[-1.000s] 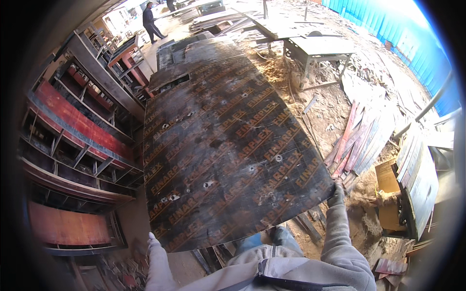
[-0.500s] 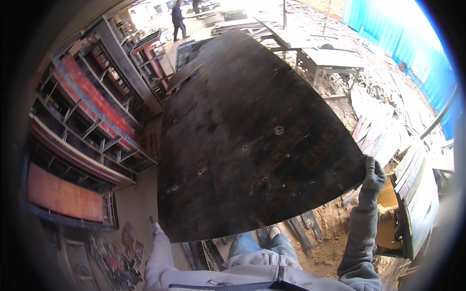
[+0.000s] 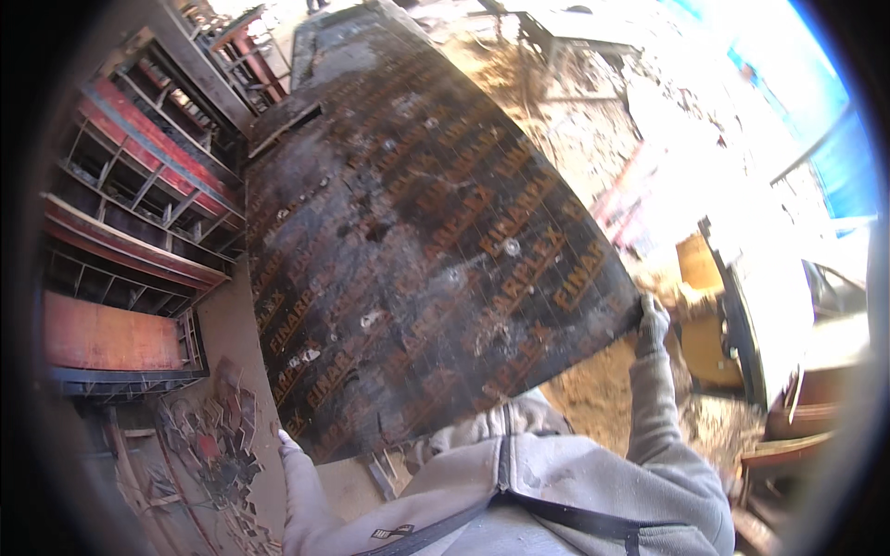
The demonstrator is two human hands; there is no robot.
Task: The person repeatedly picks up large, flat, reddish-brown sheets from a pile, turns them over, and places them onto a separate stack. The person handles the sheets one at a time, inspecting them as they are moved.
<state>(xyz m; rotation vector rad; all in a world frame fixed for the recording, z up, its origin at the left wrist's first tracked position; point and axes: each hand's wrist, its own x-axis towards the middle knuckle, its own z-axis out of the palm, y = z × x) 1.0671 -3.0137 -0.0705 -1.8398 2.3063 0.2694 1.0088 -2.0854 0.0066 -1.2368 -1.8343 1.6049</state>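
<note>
A large dark film-faced plywood sheet (image 3: 417, 213) fills the middle of the view, scuffed and spotted, with rows of orange-brown print. My right hand (image 3: 653, 317), in a grey glove, is closed on its near right corner. At the near left corner is my left hand (image 3: 289, 443); its thumb shows by the edge, and the fingers are hidden under the sheet. The sheet is held in front of my body, its far end reaching over a grey panel surface (image 3: 338, 32). Whether the two touch I cannot tell.
Red and dark steel-framed panels (image 3: 148, 139) are stacked along the left, with a reddish board (image 3: 111, 332) below them. Scrap pieces (image 3: 218, 445) litter the floor at lower left. At right stand a yellow-sided machine (image 3: 709, 315) and a blue sheet fence (image 3: 825, 120). A table (image 3: 579, 32) is farther back.
The view and sheet have shifted: the sheet's far end sits higher and further left in the picture, and its print now shows clearly. My right hand appears further left, still gripping the corner.
</note>
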